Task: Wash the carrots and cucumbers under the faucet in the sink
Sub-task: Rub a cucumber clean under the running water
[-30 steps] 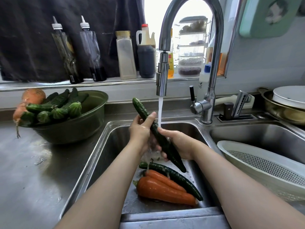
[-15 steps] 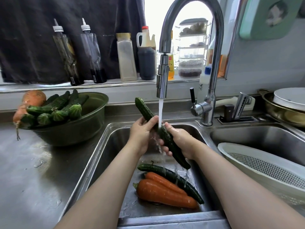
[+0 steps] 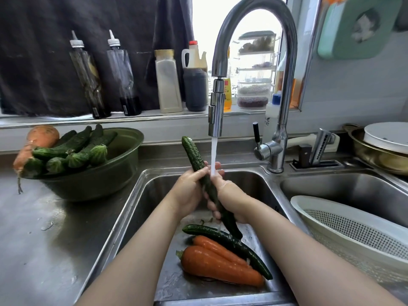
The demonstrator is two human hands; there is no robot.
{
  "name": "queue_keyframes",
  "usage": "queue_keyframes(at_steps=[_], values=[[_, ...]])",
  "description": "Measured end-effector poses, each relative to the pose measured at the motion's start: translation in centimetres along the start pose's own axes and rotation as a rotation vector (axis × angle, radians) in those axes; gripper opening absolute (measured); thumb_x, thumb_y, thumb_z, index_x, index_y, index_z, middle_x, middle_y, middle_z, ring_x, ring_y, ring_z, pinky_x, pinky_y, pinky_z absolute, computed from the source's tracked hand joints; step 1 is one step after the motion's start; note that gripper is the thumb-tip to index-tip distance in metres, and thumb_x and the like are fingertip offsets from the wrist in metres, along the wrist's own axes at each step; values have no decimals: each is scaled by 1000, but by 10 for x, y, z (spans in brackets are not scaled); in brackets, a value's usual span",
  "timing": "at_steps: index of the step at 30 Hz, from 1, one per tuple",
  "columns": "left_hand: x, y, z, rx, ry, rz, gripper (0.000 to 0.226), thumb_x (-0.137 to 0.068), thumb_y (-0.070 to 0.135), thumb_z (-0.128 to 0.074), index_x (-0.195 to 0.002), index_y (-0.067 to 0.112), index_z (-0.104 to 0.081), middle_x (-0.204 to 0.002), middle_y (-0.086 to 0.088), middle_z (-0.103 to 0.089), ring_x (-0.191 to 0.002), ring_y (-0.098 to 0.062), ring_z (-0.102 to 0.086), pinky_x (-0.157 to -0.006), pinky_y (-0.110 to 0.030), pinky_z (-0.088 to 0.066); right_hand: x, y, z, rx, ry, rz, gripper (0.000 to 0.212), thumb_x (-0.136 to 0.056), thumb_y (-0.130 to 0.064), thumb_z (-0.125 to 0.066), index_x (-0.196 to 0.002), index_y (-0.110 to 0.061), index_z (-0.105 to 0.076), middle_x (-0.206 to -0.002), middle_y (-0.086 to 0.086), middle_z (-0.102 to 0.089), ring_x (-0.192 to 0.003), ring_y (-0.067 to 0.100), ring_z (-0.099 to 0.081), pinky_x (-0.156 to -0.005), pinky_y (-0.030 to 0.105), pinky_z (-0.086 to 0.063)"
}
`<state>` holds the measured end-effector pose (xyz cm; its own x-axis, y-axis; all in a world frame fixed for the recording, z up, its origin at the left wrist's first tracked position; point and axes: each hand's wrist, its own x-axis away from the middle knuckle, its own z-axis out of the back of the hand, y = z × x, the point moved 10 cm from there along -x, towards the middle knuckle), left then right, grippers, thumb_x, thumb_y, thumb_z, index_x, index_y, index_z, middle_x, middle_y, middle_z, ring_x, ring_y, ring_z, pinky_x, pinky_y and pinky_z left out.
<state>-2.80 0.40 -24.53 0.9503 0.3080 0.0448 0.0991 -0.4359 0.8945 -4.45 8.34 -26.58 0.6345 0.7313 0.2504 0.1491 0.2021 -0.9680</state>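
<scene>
Both hands hold one long dark cucumber (image 3: 194,155) tilted under the running faucet (image 3: 216,111), over the left sink basin (image 3: 141,195). My left hand (image 3: 189,191) grips its upper middle; my right hand (image 3: 229,195) wraps its lower half. The water stream lands on my right fingers beside the cucumber. On the basin floor lie another cucumber (image 3: 231,244) and two carrots (image 3: 216,263). A green bowl (image 3: 97,180) on the left counter holds several cucumbers and carrots.
A white colander (image 3: 353,230) leans in the right basin. Bottles and jars line the window ledge behind the faucet. A metal pan with a white plate (image 3: 384,138) sits at far right. The faucet handle (image 3: 257,135) stands behind my hands.
Both hands have raised the cucumber and turned it more upright, sliding along it under the stream. The water now hits my right fingers.
</scene>
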Motion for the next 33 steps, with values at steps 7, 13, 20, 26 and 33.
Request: queue_keyframes(at_steps=[7,13,20,26,33], values=[[4,16,30,-148,422,-174,27,-106,28,-54,-100,2,-58,-79,-12,-66,-54,-17,-68,-52,-31,-56,1,-4,-14,8,-164,69,24,-108,-26,-51,-94,-7,-59,-76,8,-57,-59,17,-57,-58,34,-51],[13,21,36,-175,500,-123,39,-105,44,-53,-99,6,-60,-78,-7,-64,-56,-21,-65,-51,-32,-56,3,-15,-17,139,-22,128,45,-107,-48,-45,-87,-10,-60,-69,9,-57,-50,17,-51,-45,28,-46],[5,4,-3,-1,-34,-12,34,-101,18,-55,-132,6,-61,-129,-16,-69,-105,-28,-70,-68,-31,-61,-5,11,7,-101,3,-77,70,-100,-74,-26,-97,-11,-57,-61,7,-56,-41,19,-46,-43,23,-40],[5,10,17,101,189,-69,45,-80,31,-76,-119,10,-67,-100,-10,-76,-62,-21,-68,-51,-28,-54,5,-8,-11,-441,-266,-21,39,-111,-38,-33,-119,-8,-57,-85,6,-62,-57,12,-49,-44,21,-43],[10,24,59,13,523,-268,42,-86,20,-82,-119,6,-60,-97,-10,-72,-89,-26,-72,-90,-43,-61,3,-5,2,84,-83,18,49,-105,-55,-45,-106,-12,-69,-73,1,-62,-45,11,-40,-40,22,-30]])
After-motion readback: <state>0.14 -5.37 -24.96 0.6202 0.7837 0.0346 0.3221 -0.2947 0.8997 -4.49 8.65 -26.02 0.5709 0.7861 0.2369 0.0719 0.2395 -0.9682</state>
